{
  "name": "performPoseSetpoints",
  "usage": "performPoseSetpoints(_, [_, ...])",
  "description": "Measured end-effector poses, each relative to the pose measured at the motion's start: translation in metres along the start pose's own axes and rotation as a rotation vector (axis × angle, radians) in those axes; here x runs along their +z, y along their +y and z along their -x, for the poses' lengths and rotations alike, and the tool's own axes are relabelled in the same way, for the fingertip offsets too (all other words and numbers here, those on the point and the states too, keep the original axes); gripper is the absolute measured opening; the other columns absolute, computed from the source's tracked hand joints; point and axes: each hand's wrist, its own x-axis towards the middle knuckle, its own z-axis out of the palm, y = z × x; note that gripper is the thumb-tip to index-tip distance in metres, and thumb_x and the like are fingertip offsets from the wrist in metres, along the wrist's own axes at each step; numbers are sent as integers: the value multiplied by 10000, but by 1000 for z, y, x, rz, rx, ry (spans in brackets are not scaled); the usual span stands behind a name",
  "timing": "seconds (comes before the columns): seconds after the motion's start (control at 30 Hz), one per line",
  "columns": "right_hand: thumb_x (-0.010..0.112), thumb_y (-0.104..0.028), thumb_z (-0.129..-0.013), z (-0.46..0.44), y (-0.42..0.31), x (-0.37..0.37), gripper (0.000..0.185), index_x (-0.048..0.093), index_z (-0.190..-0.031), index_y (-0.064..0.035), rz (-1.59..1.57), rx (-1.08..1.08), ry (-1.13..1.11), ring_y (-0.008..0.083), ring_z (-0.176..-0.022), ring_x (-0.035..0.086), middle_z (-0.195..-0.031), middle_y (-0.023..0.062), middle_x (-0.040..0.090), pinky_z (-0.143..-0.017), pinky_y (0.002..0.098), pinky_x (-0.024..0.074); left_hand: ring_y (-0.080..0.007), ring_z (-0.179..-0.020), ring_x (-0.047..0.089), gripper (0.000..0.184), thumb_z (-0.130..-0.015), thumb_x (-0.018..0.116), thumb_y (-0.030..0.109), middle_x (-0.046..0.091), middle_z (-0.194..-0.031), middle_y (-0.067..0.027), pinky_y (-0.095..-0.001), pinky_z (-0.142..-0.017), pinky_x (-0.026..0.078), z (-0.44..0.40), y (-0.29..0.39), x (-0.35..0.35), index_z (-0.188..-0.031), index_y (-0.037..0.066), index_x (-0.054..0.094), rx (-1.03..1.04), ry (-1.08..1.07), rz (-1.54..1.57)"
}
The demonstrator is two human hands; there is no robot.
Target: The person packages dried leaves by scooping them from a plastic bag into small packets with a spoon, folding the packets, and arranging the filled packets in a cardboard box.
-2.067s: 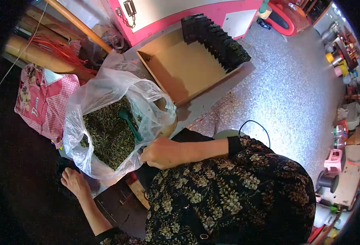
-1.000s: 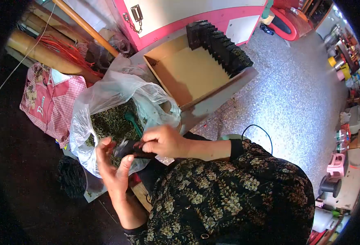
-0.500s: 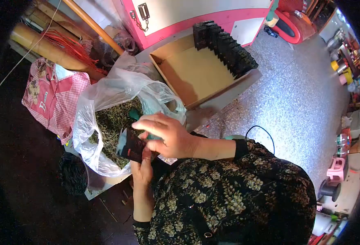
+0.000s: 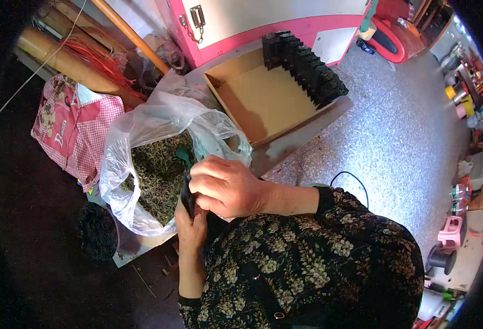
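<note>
My left hand (image 4: pixel 191 226) holds a small black packet (image 4: pixel 186 196) from below, its thumb against the side nearer me. The packet is upright and turned almost edge-on. My right hand (image 4: pixel 229 186) is closed at its upper edge with fingers curled; they hide part of it. Just beyond both hands is a clear plastic bag (image 4: pixel 118 164), open wide and filled with dried greenish-brown leaves (image 4: pixel 156 183). A green scoop (image 4: pixel 184 156) sticks out of the leaves beside my right fingers.
A shallow cardboard box (image 4: pixel 236 112) has a row of black packets (image 4: pixel 301 63) standing along its far right side. A pink checked bag (image 4: pixel 77 131) lies left, near a bamboo pole (image 4: pixel 60 57). A black bristly bundle (image 4: pixel 97 233) sits lower left. A cable (image 4: pixel 362 183) crosses the floor.
The packet has turned from showing its printed face to nearly edge-on. My right fingers, stretched out before, have curled in onto its upper edge. The view has shifted slightly.
</note>
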Motion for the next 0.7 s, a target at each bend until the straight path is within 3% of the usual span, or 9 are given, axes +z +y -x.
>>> performPoseSetpoints(0.1, [667, -60, -660, 0, -1, -5, 186, 566, -815, -39, 3, 75, -54, 261, -773, 586, -877, 77, 547, -658, 354, 497, -253, -957, 578, 322, -895, 563, 132, 591, -1038, -157, -337, -855, 447, -3, 8, -1, -1177, -21, 528, -79, 2, -115])
performPoseSetpoints(0.17, [667, -75, -656, 1, 1, -7, 180, 562, -798, -41, 56, 49, -113, 255, -728, 572, -845, 76, 530, -614, 351, 488, -248, -921, 577, 311, -839, 599, 69, 587, -998, -157, -335, -819, 451, -6, 18, 3, -1133, -17, 544, 27, 89, -171])
performPoseSetpoints(0.2, [667, -75, -656, 1, 1, -8, 180, 562, -798, -41, 57, 47, -114, 255, -728, 572, -845, 76, 530, -614, 351, 488, -292, -918, 577, 362, -760, 628, 18, 574, -988, -166, -360, -806, 453, -6, 17, 0, -1111, -17, 544, 9, 68, -227])
performPoseSetpoints(0.33, [653, -72, -665, 6, -1, -8, 150, 581, -796, -62, 117, 16, -218, 253, -723, 580, -824, 77, 526, -590, 337, 483, -395, -865, 526, 438, -641, 606, -43, 539, -915, -174, -410, -793, 449, -11, 22, -7, -1074, 0, 555, 115, 146, -528])
performPoseSetpoints(0.43, [650, -86, -665, 2, -2, -16, 180, 594, -827, -35, -47, 74, -256, 274, -760, 600, -844, 96, 561, -616, 367, 496, -382, -863, 532, 439, -622, 611, -42, 540, -908, -171, -415, -777, 447, -13, 27, -13, -1056, 7, 566, 46, 166, -510])
performPoseSetpoints(0.5, [627, -159, -693, -2, -6, -20, 159, 548, -746, -32, -166, 235, -541, 328, -728, 607, -823, 121, 576, -637, 450, 485, -381, -859, 533, 419, -619, 627, -29, 537, -903, -172, -423, -762, 445, -14, 32, -13, -1032, 13, 573, 64, 152, -521])
performPoseSetpoints(0.63, [676, -243, -638, 0, 3, -16, 301, 628, -805, 3, -184, 323, -715, 381, -963, 563, -928, 200, 605, -847, 441, 470, -383, -909, 518, 476, -609, 665, -32, 539, -939, -175, -425, -802, 437, -14, 28, -10, -1068, 15, 549, 101, 44, -552])
performPoseSetpoints(0.67, [692, -206, -608, 4, 12, -10, 432, 626, -1000, -36, -263, 312, -732, 414, -1161, 459, -1041, 188, 598, -949, 456, 425, -384, -927, 511, 543, -589, 695, -33, 540, -967, -175, -430, -814, 436, -14, 31, -8, -1103, 18, 526, 112, 58, -597])
performPoseSetpoints(0.7, [692, -206, -608, 8, 14, -8, 432, 626, -1000, -36, -264, 311, -732, 414, -1161, 459, -1041, 188, 598, -949, 456, 425, -385, -945, 505, 612, -569, 725, -35, 541, -995, -176, -435, -827, 435, -14, 33, -8, -1137, 21, 504, 124, 73, -643])
